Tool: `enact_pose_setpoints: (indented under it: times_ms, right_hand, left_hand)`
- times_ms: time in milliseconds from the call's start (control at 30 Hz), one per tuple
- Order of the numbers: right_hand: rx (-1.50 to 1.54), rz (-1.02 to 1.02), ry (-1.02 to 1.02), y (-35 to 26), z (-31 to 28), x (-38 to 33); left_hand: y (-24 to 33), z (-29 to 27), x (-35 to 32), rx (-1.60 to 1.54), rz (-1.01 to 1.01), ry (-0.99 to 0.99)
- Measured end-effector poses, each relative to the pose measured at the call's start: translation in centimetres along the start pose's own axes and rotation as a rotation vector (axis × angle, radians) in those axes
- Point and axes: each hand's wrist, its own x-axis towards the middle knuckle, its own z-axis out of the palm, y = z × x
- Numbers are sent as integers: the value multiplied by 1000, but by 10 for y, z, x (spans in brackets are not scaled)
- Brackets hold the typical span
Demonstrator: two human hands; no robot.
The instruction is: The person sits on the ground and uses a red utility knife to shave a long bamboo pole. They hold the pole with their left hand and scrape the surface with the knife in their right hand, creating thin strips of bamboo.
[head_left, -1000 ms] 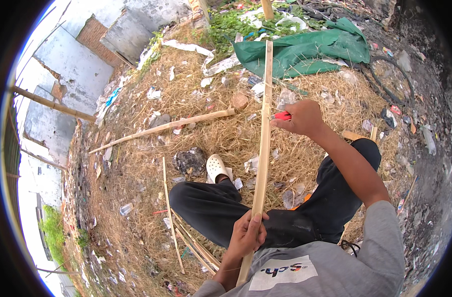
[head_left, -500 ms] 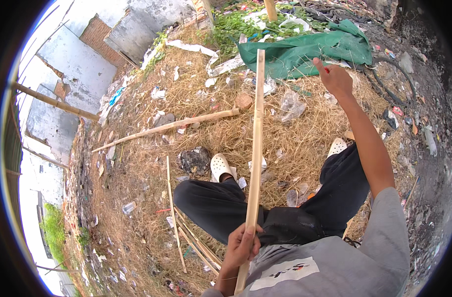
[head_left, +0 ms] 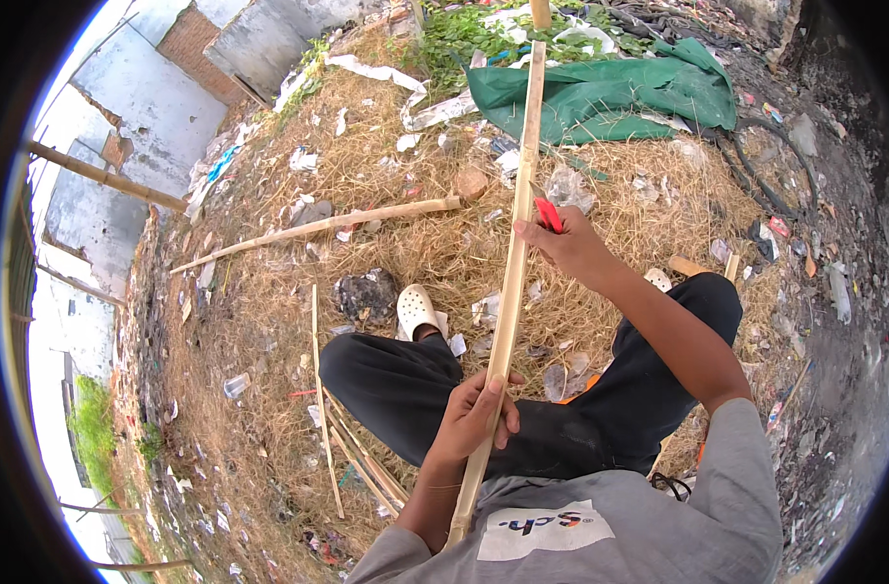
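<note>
- The left hand (head_left: 475,414) is wrapped shut around the lower part of a long bamboo strip (head_left: 510,292), fingers curled over its front and the thumb side toward the body; the wrist bends back toward the chest.
- The bamboo strip runs from the person's grey shirt (head_left: 610,530) up and away, slightly tilted to the right, its far end reaching in front of a green tarp (head_left: 619,92) on the ground.
- The right arm is stretched forward, elbow only slightly bent, forearm crossing above the right knee.
- The right hand (head_left: 571,248) is closed on a red-handled tool (head_left: 547,214), held right beside the strip's right edge about midway along it; whether the tool's tip touches the bamboo I cannot tell.
- The person sits with legs in black trousers (head_left: 405,384) folded, one foot in a white clog (head_left: 415,311) resting on dry straw.
- A thicker bamboo pole (head_left: 318,229) lies on the straw well apart to the left, and thin split strips (head_left: 352,457) lie beside the left leg.
- Scraps of litter lie scattered over the straw around the person.
</note>
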Motion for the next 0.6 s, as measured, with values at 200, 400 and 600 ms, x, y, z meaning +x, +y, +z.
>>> enact_pose_setpoints:
  times_ms: [200,400,600]
  right_hand:
    - [219,42,228,-1,-31,28]
    - [266,-2,367,-7,-46,44]
    - [350,36,383,-4,-49,45]
  left_hand:
    - [-25,-20,-20,24,-177,-77]
    - [-52,-32,-47,73,-261,-126]
    - [-53,-30,-51,64,-199,-54]
